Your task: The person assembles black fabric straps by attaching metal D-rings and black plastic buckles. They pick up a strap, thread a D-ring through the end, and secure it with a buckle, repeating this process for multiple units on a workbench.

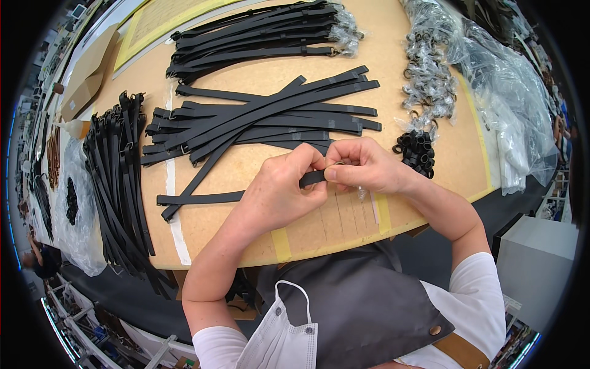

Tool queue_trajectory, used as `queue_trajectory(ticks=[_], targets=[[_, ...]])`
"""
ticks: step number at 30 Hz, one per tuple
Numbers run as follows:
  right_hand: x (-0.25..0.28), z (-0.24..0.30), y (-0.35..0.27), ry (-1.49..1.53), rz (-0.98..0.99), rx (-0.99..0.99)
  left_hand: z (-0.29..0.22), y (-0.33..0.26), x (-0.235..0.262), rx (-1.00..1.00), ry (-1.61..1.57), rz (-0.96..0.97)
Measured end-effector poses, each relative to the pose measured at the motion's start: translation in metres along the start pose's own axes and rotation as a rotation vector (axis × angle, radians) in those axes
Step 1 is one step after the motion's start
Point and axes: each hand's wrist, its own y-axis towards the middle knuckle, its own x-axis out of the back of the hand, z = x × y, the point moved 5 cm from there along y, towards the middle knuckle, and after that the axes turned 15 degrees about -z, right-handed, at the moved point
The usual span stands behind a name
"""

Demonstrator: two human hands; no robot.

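Observation:
Near the table's front edge, my left hand [276,184] is closed around a black strap [212,198]. The strap runs out to the left and lies on the table there. Close beside it, my right hand [372,166] pinches the strap's end between thumb and fingers. A bit of clear plastic shows under my right fingers; whether a metal ring is in it I cannot tell. Just beyond my hands lies a crossed pile of black straps [264,123]. Right of my right hand is a heap of small black loops [416,152].
Bundled straps with plastic-wrapped ends [252,40] lie at the back. More straps [117,178] hang over the front edge at left. Plastic-wrapped metal rings [430,80] and clear plastic bags [504,92] lie at right. A cardboard box [92,74] stands far left.

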Motion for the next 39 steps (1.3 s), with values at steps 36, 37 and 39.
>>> queue_trajectory(ticks=[36,37,39], targets=[[-0.006,0.001,-0.008,-0.053,0.089,0.129,-0.013,-0.002,0.006,-0.164,-0.123,-0.027],[-0.006,-0.002,-0.007,-0.024,0.074,0.136,-0.01,-0.002,0.006,-0.155,-0.122,0.007],[-0.009,-0.004,-0.009,0.018,0.04,0.135,-0.008,-0.002,0.006,-0.111,-0.157,0.043]])
